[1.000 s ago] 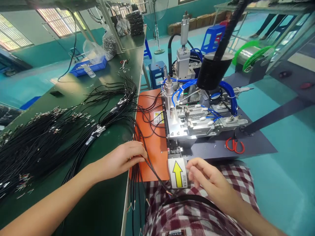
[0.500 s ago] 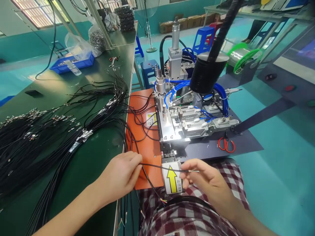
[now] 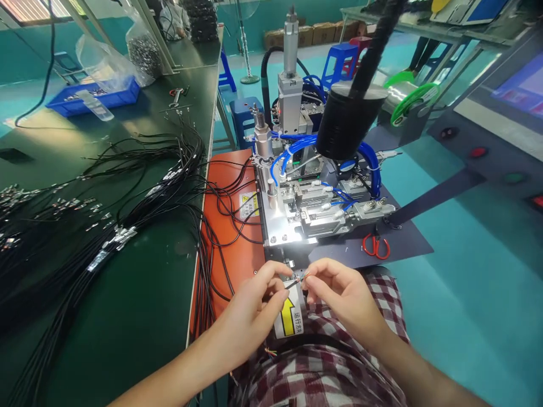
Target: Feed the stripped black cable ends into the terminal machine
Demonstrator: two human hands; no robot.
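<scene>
My left hand (image 3: 265,299) is closed on a black cable (image 3: 292,284), close behind its stripped end. Facing it, my right hand (image 3: 337,285) pinches the thin wires (image 3: 304,277) at that end between thumb and finger. Both hands are over the plate with the yellow arrow (image 3: 288,317), at the front of the machine (image 3: 282,226). Another cable's bared coloured wires (image 3: 270,353) show below my left hand.
Bundles of black cables (image 3: 156,212) lie on the green table (image 3: 148,316) at left, some running over the orange plate (image 3: 224,226). Red-handled scissors (image 3: 376,247) lie right of the machine. A blue tray (image 3: 123,97) is at the back left.
My left hand has moved right along the cable to near its end. My right hand has shifted slightly left and up and now pinches the wire tips. The camera view has shifted.
</scene>
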